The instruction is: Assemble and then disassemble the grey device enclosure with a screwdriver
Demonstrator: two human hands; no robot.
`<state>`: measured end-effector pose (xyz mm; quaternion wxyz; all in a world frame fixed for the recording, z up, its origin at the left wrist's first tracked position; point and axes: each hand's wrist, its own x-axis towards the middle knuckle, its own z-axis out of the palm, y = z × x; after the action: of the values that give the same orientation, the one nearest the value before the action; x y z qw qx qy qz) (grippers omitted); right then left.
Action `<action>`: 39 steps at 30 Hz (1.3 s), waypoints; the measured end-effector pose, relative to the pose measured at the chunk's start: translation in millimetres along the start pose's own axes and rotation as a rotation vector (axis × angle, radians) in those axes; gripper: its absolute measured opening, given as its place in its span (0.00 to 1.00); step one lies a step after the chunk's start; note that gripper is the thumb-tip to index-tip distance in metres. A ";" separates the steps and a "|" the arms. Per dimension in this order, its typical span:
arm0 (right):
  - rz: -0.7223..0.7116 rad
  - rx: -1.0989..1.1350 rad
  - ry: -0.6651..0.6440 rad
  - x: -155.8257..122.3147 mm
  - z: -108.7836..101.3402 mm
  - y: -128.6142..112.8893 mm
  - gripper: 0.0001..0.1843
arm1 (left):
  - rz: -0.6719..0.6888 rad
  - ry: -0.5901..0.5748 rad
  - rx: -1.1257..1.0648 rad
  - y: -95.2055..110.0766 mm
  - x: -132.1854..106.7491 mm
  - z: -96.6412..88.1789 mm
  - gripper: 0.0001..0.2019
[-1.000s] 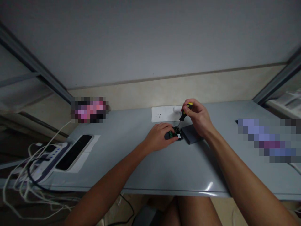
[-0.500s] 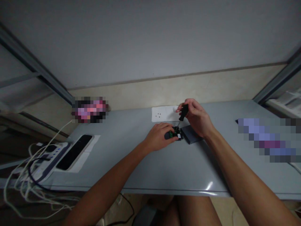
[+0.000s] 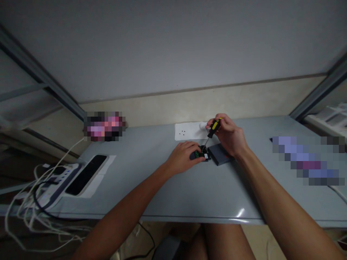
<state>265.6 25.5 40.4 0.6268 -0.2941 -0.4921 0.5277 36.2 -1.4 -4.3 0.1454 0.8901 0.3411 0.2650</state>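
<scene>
My left hand [image 3: 182, 156] is closed on a small black device with a green circuit board [image 3: 202, 155], pressing it down on the grey table [image 3: 162, 187]. My right hand [image 3: 229, 136] is wrapped round a screwdriver [image 3: 212, 130] with a yellow and black handle. The screwdriver leans down to the left, its tip on the small device. A dark grey flat box [image 3: 220, 154] lies just right of the device, partly under my right hand.
A white paper [image 3: 187, 130] with a few tiny dark specks lies behind the hands. At the left, a black phone [image 3: 84, 174] rests on white paper beside a power strip [image 3: 51, 182] with tangled cables. A wall rises behind the table.
My right hand has turned the screwdriver in its fingers: the yellow of the handle showed, was hidden half a second ago, and shows again. My left hand and the device have stayed put.
</scene>
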 end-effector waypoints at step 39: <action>-0.137 -0.219 0.073 4.5 -3.5 4.5 0.17 | 0.009 -0.002 0.029 -3.4 -2.6 3.1 0.14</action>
<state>267.0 31.5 36.5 0.6432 -0.3454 -0.5424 0.4157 34.5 -0.9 -9.3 0.1317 0.8939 0.3406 0.2601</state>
